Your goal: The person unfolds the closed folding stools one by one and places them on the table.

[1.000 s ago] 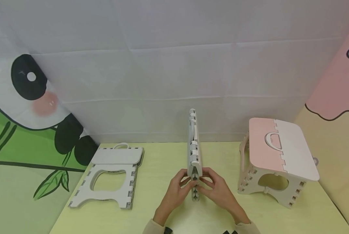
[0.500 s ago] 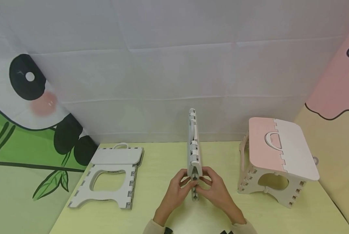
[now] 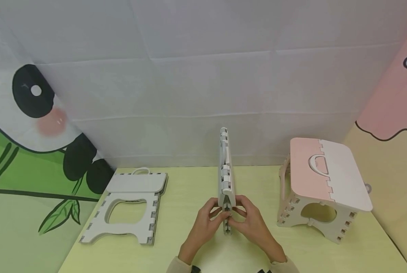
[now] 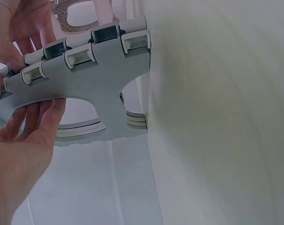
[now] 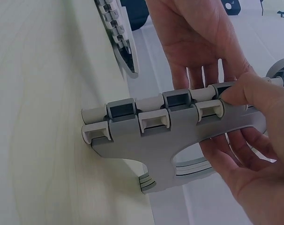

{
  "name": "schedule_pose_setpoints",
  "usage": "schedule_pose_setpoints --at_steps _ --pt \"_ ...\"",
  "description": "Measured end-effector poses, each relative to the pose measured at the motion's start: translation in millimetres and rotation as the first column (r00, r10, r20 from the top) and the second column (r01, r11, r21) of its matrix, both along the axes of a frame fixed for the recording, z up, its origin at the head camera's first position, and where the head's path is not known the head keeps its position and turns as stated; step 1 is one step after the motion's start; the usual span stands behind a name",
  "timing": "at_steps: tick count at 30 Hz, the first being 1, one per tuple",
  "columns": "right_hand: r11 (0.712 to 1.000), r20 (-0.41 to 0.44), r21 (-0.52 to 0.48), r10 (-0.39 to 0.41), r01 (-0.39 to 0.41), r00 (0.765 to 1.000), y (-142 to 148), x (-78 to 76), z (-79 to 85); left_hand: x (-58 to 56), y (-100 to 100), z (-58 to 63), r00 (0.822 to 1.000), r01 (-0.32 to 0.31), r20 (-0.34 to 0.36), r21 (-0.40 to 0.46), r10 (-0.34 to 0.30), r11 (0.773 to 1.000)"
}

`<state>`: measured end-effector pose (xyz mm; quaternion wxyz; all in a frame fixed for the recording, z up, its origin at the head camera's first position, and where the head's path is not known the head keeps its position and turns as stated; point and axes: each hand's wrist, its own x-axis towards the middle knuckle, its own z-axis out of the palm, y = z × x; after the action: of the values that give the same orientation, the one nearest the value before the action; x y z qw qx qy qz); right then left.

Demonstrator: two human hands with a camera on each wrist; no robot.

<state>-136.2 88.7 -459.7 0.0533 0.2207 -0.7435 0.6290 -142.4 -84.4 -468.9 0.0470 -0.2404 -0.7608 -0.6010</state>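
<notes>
Centrally on the bench (image 3: 190, 185), well clear of its left and right edges, a pale folded stool (image 3: 226, 176) stood upright on its feet, its narrow hinged side facing the person and its top rising before the whitish backdrop (image 3: 190, 91). The left hand (image 3: 205, 223) gripped it from the left and the right hand (image 3: 252, 223) from the right, both near the lower end. In the wrist views, fingers curled around the leg panel at its cut-out, and the right thumb pressed the hinge.

Toward the bench's left edge a second stool (image 3: 136, 182) lay flat, its loop handle (image 3: 141, 169) pointing to the far edge. By the right edge an unfolded stool (image 3: 307, 170) stood, its top half pink, half white, with a white carrying handle (image 3: 316, 165). A cartoon face (image 3: 50, 102) was printed on the backdrop's left side; small dark marks (image 5: 282, 14) in the right wrist view were too small to read.
</notes>
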Motion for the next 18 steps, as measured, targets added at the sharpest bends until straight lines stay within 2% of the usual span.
schedule_pose_setpoints --at_steps 4,9,13,18 --pt "1.0 -0.018 0.006 -0.005 0.006 1.0 0.2 0.3 -1.0 1.1 -0.2 1.9 1.0 -0.007 0.028 -0.002 0.007 1.0" --pt "1.0 -0.052 0.014 -0.005 0.005 0.999 1.0 0.0 -2.1 2.0 -1.6 2.6 1.0 -0.015 0.009 -0.018 0.015 1.0" --pt "1.0 -0.065 0.024 -0.007 0.009 0.998 1.9 -0.2 -2.8 1.8 -2.0 1.9 1.0 -0.017 0.02 -0.011 0.018 1.0" --pt "0.999 -0.055 0.034 -0.015 0.017 0.998 4.4 -0.2 -2.5 1.6 -2.4 0.5 1.0 -0.024 -0.02 -0.028 0.024 0.999"
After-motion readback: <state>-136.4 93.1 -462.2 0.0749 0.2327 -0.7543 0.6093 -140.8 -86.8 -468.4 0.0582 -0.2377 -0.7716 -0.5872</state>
